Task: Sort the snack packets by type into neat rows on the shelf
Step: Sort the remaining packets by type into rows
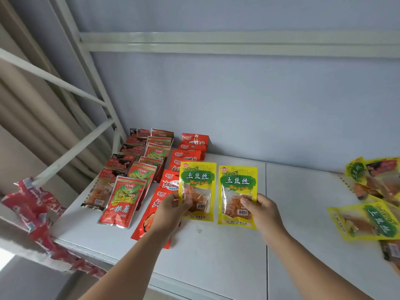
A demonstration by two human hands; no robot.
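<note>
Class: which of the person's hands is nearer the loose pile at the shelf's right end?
Right. The right hand, gripping a yellow packet, is left of the pile across bare shelf; the left hand is farther left, over the red packets.

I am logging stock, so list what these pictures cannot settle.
Head view, right edge: the loose pile of yellow and dark plastic packets is cut off by the frame; count unknown.
Head view: the row of orange-red foil packets is partly covered by the left hand and the left yellow plastic packet it grips.
Head view: print under the barcode on the right yellow plastic packet, in the right hand, is too small.
</note>
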